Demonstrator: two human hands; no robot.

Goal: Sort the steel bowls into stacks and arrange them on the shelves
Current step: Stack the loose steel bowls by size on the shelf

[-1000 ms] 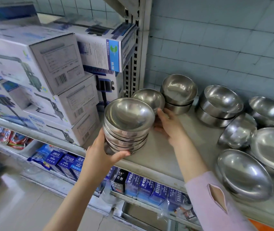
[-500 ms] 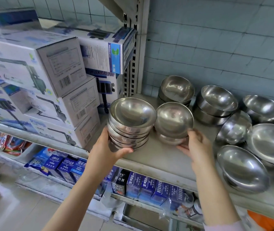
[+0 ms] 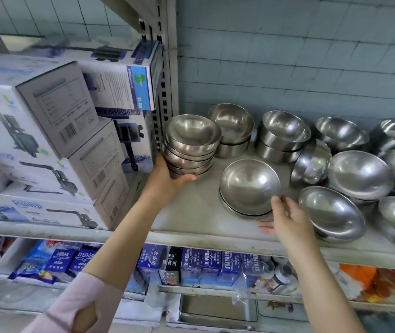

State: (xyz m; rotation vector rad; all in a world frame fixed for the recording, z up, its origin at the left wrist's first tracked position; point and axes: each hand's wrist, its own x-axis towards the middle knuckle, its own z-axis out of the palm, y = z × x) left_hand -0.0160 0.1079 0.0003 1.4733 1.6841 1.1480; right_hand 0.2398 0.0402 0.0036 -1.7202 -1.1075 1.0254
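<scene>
My left hand (image 3: 167, 179) grips the base of a tall stack of several steel bowls (image 3: 191, 145), which stands on the grey shelf (image 3: 191, 219) at its left rear, beside the slotted post. A low stack of two bowls (image 3: 248, 186) rests mid-shelf. My right hand (image 3: 288, 219) is at its right front. The thumb touches the rim and the fingers lie spread on the shelf. Two-bowl stacks (image 3: 232, 128) (image 3: 283, 135) stand at the back. Loose and leaning bowls (image 3: 331, 212) (image 3: 360, 176) crowd the right side.
White pump boxes (image 3: 54, 131) are piled left of the post (image 3: 167, 68). A tiled wall backs the shelf. The shelf below holds blue cartons (image 3: 191, 265) and packets.
My left hand has moved the tall stack back and set it against the post. My right hand has put the two-bowl stack down mid-shelf and loosened its hold.
</scene>
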